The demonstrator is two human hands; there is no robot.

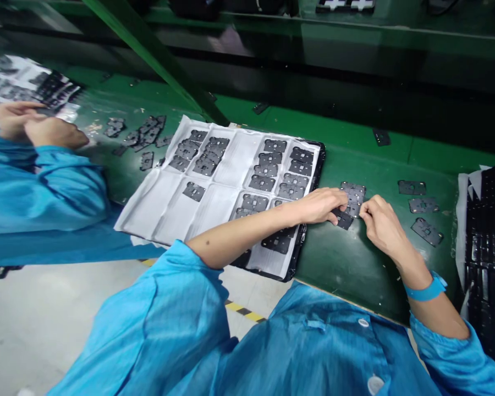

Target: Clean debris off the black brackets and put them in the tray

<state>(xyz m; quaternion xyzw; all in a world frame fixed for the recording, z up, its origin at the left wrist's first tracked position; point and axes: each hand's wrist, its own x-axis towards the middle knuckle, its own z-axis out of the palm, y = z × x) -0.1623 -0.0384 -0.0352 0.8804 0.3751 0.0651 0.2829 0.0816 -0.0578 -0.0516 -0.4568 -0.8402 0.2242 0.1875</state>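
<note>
plates (353, 198) between left and right fingers (370, 208)

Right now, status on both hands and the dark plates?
Left hand at dark plates on bench. Right hand close beside them, grip unclear. Left forearm hides part of lined tray.

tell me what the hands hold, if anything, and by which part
The bare left hand is at the left edge of some flat dark-grey rectangular plates, the right hand at their right edge; whether either grips one cannot be told.
</note>
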